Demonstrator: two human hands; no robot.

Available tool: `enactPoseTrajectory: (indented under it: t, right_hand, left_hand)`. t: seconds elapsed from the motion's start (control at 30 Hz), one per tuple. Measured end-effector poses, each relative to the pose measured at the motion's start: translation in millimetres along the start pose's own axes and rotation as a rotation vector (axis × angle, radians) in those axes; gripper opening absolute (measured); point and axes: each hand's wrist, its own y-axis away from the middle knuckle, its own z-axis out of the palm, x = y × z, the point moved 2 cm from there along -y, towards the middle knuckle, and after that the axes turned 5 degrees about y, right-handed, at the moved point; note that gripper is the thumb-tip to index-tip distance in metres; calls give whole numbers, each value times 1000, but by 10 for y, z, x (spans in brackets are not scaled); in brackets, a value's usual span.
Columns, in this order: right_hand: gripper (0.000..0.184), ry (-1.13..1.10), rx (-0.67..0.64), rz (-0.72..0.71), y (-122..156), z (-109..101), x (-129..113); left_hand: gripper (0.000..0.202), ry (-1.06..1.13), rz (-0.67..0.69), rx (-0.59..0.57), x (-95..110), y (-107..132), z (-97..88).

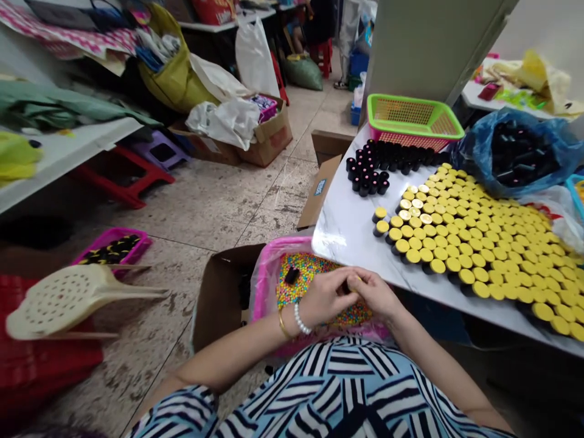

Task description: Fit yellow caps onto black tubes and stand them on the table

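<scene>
My left hand (329, 296) and my right hand (376, 294) meet over a pink basket (265, 281) filled with small multicoloured candies (305, 272). The fingers of both hands are curled and pinched together around a small dark object between them; I cannot make it out. A black tube (292, 275) lies on the candies just left of my left hand. On the white table (340, 228) to the right stand many yellow-capped black containers (474, 234) and a group of uncapped black containers (371, 173).
A green-and-pink basket (413, 118) and a blue bag of black tubes (520, 152) sit at the table's far side. A cardboard box (219, 298) stands beside the pink basket. On the floor at the left are a pink tray (112, 246), a cream stool (68, 298) and red stools.
</scene>
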Motion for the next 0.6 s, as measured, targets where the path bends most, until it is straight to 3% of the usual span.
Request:
enactPoseTrajectory:
  t: [0.13,0.23,0.43,0.6]
  right_hand:
    - [39,-316,-29,150,15,-71,-59]
    - [42,-420,-46,181,62,-113,-174]
    - [27,-155,118,31,38,-59,-162]
    - [45,-139,130,-12,-97,-87,-158]
  left_hand:
    - [29,13,-103,25,-35,-179,-191]
    - [28,7,-90,70,-20,-233,-284]
    - [34,-65,112,3,91,-229,-165]
    - [26,-37,-3,-50,-68,-468,-304]
